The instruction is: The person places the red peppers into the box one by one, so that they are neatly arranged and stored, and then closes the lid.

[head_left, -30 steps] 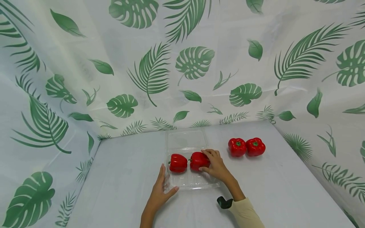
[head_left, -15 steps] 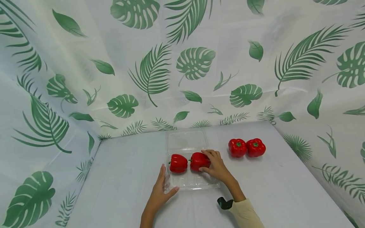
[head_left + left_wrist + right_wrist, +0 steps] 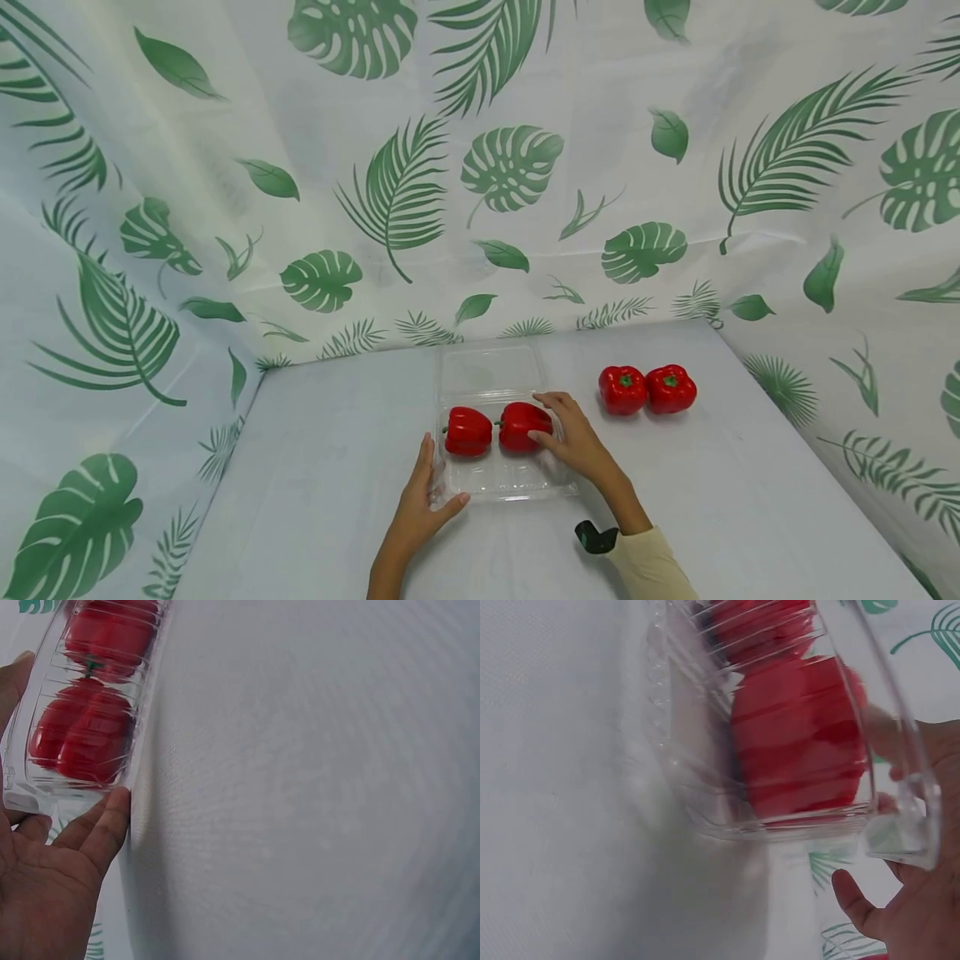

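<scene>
Two red bell peppers lie on their sides in a clear plastic clamshell container (image 3: pixel 487 479): a left bell pepper (image 3: pixel 468 432) and a right bell pepper (image 3: pixel 519 427), stems pointing left. My left hand (image 3: pixel 417 507) rests against the container's left end, fingers straight and thumb apart at the front corner. The left wrist view has the fingertips (image 3: pixel 118 801) right at the container's end. Over the right end, my right hand (image 3: pixel 573 442) is spread around the right pepper, its thumb overlapping the pepper. In the right wrist view its fingers are parted beside the container wall.
Two more red bell peppers, one (image 3: pixel 622 390) beside the other (image 3: pixel 671 389), stand stem up at the back right of the white table (image 3: pixel 330 450). The container's open lid (image 3: pixel 491 369) lies flat toward the leaf-patterned backdrop (image 3: pixel 517 275). A dark device (image 3: pixel 596 537) is at the right wrist.
My right hand has loosened from the right pepper, its fingers spreading and drawing slightly right. The left hand and both peppers in the container have stayed in place.
</scene>
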The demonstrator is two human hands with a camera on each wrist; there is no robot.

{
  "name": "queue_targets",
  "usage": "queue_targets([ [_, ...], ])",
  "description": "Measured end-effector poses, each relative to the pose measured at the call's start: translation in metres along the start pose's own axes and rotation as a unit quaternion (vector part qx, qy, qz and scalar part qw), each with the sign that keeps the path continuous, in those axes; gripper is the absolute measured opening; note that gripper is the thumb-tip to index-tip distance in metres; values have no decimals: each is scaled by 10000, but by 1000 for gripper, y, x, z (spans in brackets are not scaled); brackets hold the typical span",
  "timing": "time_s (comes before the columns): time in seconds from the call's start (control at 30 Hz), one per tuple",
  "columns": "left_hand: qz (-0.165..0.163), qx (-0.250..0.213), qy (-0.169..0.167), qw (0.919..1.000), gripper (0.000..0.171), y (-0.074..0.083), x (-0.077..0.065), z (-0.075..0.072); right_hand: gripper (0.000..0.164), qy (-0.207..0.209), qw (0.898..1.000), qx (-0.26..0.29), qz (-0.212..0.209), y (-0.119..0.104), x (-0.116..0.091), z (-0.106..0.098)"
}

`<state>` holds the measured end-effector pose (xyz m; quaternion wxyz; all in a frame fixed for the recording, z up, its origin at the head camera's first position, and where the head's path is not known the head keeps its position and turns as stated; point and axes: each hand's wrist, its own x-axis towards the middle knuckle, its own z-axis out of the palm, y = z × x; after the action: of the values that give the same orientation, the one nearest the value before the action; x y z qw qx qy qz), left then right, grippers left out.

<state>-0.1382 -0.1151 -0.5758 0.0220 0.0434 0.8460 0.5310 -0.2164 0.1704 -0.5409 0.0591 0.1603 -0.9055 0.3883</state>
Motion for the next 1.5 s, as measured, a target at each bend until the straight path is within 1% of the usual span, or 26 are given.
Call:
queue_targets([
  [0.1, -1, 18, 16, 10000, 105, 0, 0, 0, 59, 179, 9998, 7, -10, -2, 0, -7],
  [0.2, 27, 33, 40, 10000, 106, 0, 0, -1, 52, 503, 9987, -48, -101, -3, 0, -13],
  [0.3, 44, -7, 40, 10000, 105, 0, 0, -1, 43, 1010, 9945, -40, -272, -3, -1, -19],
  [0.37, 64, -28, 29, 10000, 105, -1, 0, -1, 38, 1449, 9884, -58, -441, -1, -3, -23],
  [0.47, 77, -39, 25, 10000, 105, -1, 0, 0, 32, 2155, 9745, -102, -621, 3, -6, -28],
  [0.57, 85, -19, 32, 10000, 105, -2, 1, 0, 32, 2802, 9578, -331, -549, 9, -7, -34],
  [0.63, 89, -19, 39, 10000, 105, -3, 2, 0, 35, 3177, 9465, -438, -362, 13, -9, -38],
  [0.7, 83, -5, 45, 10000, 105, -3, 2, 0, 41, 3486, 9350, -645, -61, 18, -10, -42],
  [0.77, 78, -19, 47, 10000, 105, -3, 2, 0, 46, 3747, 9234, -798, 234, 23, -12, -47],
  [0.87, 82, -37, 41, 10000, 105, -4, 2, 0, 52, 4033, 9078, -919, 694, 29, -16, -55],
  [0.93, 86, -40, 36, 9999, 104, -4, 2, 0, 54, 4148, 8999, -915, 992, 34, -19, -60],
  [1.0, 98, -21, 43, 9999, 104, -4, 2, 0, 57, 4142, 8968, -811, 1328, 36, -21, -65],
  [1.13, 109, 15, 73, 9999, 104, -4, 2, 0, 62, 3864, 8984, -535, 2019, 43, -25, -70],
  [1.2, 140, -6, 97, 9999, 104, -4, 2, 0, 64, 3717, 9001, -425, 2234, 48, -27, -71],
  [1.27, 147, 11, 93, 9998, 104, -4, 2, 0, 63, 3598, 9029, -341, 2326, 52, -30, -70],
  [1.43, 97, 64, 84, 9999, 104, -4, 2, 0, 61, 3334, 9119, -286, 2377, 59, -35, -67],
  [1.5, 58, 75, 88, 9999, 105, -3, 2, 0, 63, 3241, 9133, -293, 2450, 61, -35, -66],
])
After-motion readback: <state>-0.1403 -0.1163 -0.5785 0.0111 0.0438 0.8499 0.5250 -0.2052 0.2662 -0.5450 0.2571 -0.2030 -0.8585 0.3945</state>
